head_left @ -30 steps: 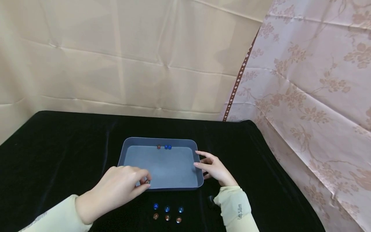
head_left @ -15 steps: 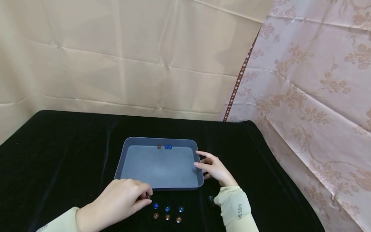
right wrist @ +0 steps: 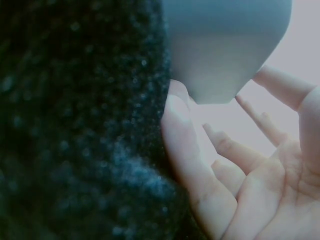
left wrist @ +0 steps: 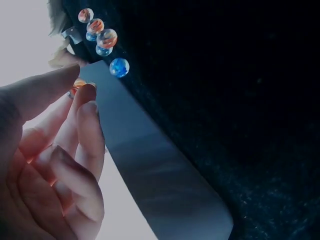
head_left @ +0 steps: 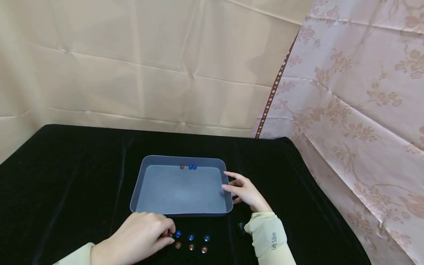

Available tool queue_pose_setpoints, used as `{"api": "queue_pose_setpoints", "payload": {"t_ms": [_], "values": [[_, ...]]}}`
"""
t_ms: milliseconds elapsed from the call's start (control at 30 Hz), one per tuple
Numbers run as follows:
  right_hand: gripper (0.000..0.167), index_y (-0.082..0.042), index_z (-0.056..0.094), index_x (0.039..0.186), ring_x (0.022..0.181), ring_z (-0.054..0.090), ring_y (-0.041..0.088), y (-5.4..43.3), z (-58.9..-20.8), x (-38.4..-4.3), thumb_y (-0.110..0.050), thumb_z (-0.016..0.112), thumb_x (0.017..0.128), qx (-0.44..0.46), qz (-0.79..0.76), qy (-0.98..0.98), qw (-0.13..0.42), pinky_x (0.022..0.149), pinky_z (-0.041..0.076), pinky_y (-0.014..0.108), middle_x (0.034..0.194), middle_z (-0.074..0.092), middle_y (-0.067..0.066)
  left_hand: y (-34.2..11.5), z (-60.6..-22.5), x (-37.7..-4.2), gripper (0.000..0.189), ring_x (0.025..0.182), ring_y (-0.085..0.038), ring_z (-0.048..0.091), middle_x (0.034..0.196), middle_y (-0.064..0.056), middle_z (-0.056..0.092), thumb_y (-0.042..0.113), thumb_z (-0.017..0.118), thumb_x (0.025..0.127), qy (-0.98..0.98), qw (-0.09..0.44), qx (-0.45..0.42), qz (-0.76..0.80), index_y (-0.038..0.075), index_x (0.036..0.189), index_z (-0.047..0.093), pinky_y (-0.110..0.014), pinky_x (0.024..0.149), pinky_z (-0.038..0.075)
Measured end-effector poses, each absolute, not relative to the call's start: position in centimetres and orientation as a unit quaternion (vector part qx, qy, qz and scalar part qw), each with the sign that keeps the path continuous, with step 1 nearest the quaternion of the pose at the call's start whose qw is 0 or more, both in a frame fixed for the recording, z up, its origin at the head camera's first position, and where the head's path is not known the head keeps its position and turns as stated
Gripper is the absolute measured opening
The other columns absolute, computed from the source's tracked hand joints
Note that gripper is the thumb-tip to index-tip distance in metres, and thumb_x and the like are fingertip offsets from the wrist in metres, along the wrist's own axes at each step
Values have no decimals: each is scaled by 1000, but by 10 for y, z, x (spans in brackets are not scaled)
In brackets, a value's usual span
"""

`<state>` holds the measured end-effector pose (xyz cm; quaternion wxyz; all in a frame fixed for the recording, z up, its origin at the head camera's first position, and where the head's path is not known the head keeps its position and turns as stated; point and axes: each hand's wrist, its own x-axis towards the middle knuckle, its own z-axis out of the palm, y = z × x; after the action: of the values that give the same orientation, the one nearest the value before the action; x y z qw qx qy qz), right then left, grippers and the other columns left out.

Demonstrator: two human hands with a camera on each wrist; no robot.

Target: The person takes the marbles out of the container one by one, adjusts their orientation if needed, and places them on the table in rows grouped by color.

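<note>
My left hand (head_left: 140,235) pinches an orange-swirled glass marble (left wrist: 77,86) between thumb and fingertips, low over the cloth in front of the tray. In the head view the fingers mostly cover this marble. Right beside the fingertips lies a blue marble (head_left: 178,233), first in a row of blue ones. A row of orange marbles (head_left: 191,247) lies nearer to me. My right hand (head_left: 246,191) rests at the right side of the blue-grey tray (head_left: 179,212), fingers spread and lightly bent, fingertips at the rim. Its wall (right wrist: 215,65) shows in the right wrist view.
Inside the tray, one reddish marble (head_left: 182,167) and two blue marbles (head_left: 192,167) lie along the far wall. A black cloth (head_left: 76,176) covers the table. Behind hang a cream curtain (head_left: 149,66) and, at right, a floral curtain (head_left: 357,92).
My left hand has come from over the tray's near-left corner down toward me, still pinching the marble, and now sits beside the row of blue marbles. The right hand has stayed at the tray.
</note>
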<state>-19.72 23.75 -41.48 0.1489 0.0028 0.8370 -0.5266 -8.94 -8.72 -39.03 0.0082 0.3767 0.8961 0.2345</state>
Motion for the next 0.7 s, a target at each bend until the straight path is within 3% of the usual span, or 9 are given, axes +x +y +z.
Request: {"api": "queue_pose_setpoints", "payload": {"t_ms": [700], "values": [[56,-20,52,143,84,64,24,237,-416,-196,-30,70,92,1,-523,839,146,71,59,41,120,61,20,-89,-406,-93,6,65,11,49,78,21,65,32,76,86,903,35,384,188,30,86,70,-18,56,42]]}}
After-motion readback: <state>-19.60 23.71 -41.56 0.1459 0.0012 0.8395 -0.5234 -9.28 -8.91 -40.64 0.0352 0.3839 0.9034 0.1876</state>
